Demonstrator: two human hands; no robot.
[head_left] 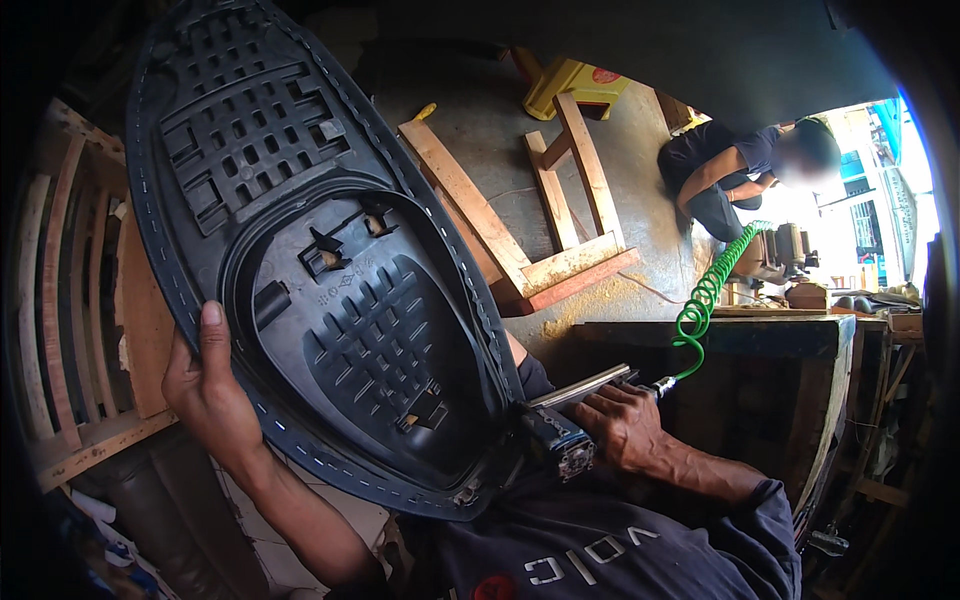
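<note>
Black plastic first: a long, moulded seat base (370, 350), tilted, from the upper left of the frame down to the lower middle, with slotted panels, a deep rounded recess and a row of bright staples along the rim. Held at the left edge by the left hand (222, 390), thumb flat on the near face, fingers mostly out of sight behind. At the lower right end, the right hand (622, 428), closed around a staple gun (562, 442) with a long metal bar. Contact between gun and rim hard to make out. From the gun's rear, a green coiled hose (708, 285) up toward a machine (785, 250) at the right.

Hidden behind the seat base: much of the left middle of the frame, along with most of a bent knee (530, 372). Beyond, on the grey floor (460, 105), a pale wooden frame (575, 265) beside scattered sawdust (590, 305), and a yellow stand-like object (575, 88) in the upper middle. Crouched at the upper right, another person (715, 165) in dark clothes. At the far left, a slatted wooden rack (70, 290); at the middle right, close by the right hand, a dark wooden box-like structure (740, 345).
</note>
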